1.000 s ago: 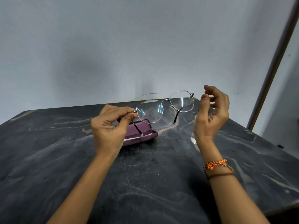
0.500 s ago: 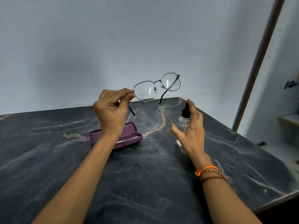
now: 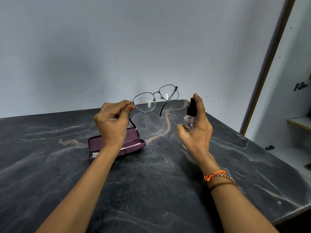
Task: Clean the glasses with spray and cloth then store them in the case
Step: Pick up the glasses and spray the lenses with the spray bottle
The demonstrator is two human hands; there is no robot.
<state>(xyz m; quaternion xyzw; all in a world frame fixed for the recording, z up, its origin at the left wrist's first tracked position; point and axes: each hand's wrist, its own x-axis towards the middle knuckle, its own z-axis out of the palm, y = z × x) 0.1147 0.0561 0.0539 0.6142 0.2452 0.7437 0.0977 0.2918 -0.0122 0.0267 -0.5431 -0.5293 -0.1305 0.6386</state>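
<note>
The left hand (image 3: 112,122) pinches the glasses (image 3: 155,99) at the hinge end of the near lens, thumb and fingers (image 3: 125,109) clamped on the frame, and holds them raised above the counter (image 3: 159,182), clear of its surface. The long axis of the frame runs from that pinch up and away toward the person's right, so the free lens is the end nearest the right hand (image 3: 196,130). One temple arm hangs down from the far lens; the other drops behind the left hand. The right hand holds the spray bottle (image 3: 191,115) upright, off the counter as far as can be judged: the thumb lies against the clear body, and one finger extends up past the black pump head, its tip at the top of the head. Whether that finger is pressing cannot be told; no mist is visible. The bottle stands just beside the glasses, to their right and slightly below the far lens, with a gap between them. The black head sits on the side of the hand that faces the lenses, but the nozzle opening itself cannot be made out. Judged step: spray the lenses. The open purple case (image 3: 133,145) lies on the counter below the left wrist. No cloth can be identified with certainty.
</note>
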